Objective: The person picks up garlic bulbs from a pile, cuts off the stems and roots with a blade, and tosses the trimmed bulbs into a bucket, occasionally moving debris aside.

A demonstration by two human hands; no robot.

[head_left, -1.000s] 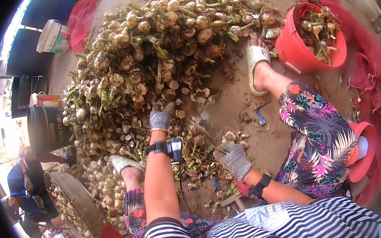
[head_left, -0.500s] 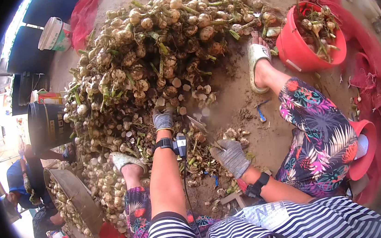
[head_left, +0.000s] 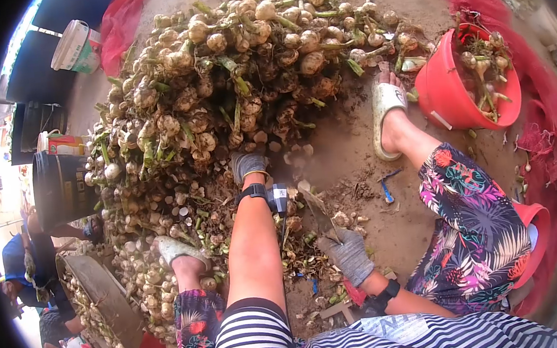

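A large heap of garlic bulbs (head_left: 184, 116) with stalks and dirt fills the upper middle. My left hand (head_left: 249, 166), in a grey glove, reaches to the lower front of the heap; its fingertips are hidden among the bulbs. In my right hand (head_left: 351, 254), also gloved, is a knife (head_left: 319, 214) with its blade pointing up and left. The fingers are wrapped round its handle. Cut stalks and roots (head_left: 300, 250) lie between my hands.
A red bucket (head_left: 435, 86) holding garlic stands at the upper right, beside red netting (head_left: 545, 98). Another person (head_left: 23, 262) is at the far left near a tray of garlic (head_left: 105, 301). A black bucket (head_left: 59, 187) stands left of the heap. A blue tool (head_left: 387, 192) lies on the ground.
My left hand has moved slightly up and to the right, reaching further against the heap. The knife in my right hand is now more upright and shows more of its blade. The camera view has shifted slightly.
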